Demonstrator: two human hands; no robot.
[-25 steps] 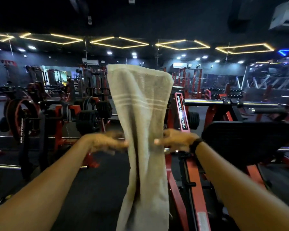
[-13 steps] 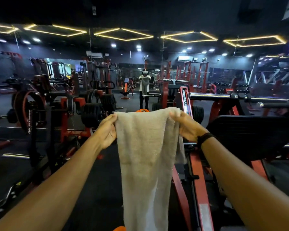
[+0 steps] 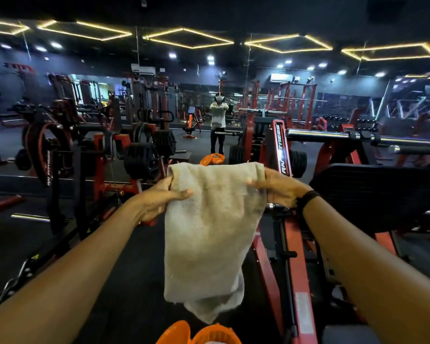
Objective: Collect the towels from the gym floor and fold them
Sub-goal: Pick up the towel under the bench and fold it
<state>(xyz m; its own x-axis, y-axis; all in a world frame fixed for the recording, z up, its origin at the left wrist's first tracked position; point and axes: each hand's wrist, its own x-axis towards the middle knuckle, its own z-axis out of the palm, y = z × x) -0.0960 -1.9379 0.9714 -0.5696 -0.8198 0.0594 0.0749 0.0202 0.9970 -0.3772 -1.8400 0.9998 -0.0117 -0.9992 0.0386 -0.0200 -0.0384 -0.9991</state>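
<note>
A: Towel (image 3: 210,234), beige, held up in mid-air out in front, over the dark gym floor (image 3: 124,281). Hanging folded over, top edge stretched flat between both hands, lower end dangling just above an orange basket (image 3: 204,335) at the bottom edge of the view.

B: Grip on it?

A: Left hand (image 3: 159,199) clamped on the top left corner, thumb across the front, fingers tucked behind the cloth. Right hand (image 3: 278,188) pinching the top right corner the same way, thumb lying along the front. Black band (image 3: 307,198) on the right wrist.

B: Anything around?

A: Red leg-press machine (image 3: 291,256) just to the right of the towel, black footplate (image 3: 382,194) beyond the right forearm. Racks with black weight plates (image 3: 142,160) off to the left. Mirror wall (image 3: 233,95) at the far end, showing a reflection (image 3: 218,125) holding a pale cloth up. Another orange thing (image 3: 212,160) poking up right behind the towel's top edge, maybe a second basket, too hidden to say.
</note>
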